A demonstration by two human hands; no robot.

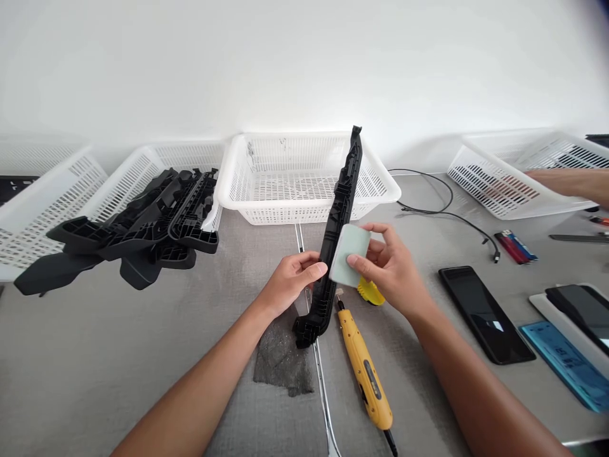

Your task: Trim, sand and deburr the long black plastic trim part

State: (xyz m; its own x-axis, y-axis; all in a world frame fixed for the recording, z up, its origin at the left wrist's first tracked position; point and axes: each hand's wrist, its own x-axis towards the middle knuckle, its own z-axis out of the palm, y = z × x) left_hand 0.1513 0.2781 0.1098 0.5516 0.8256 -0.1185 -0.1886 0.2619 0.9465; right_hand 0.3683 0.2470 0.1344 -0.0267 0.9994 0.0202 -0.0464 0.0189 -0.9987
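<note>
A long black plastic part (339,216) is held up at a slant in the middle. My left hand (295,279) is closed round its lower half, thumb on the near face. In my right hand (386,266) a pale green pad (350,255) is pinched between thumb and fingers, its left edge against the part's right side. Behind my right hand a yellow object (370,292) partly shows. Below the hands lies a yellow corded rotary tool (365,368), and to its left a dark, dusty mesh sheet (284,355).
A white basket (304,204) stands behind the part. Several black parts (157,222) fill a basket at left. On the right are a black cable (442,211), lighters (516,247), a phone (486,314), a blue packet (566,362) and another person's arm (571,183) by a tilted basket (509,184).
</note>
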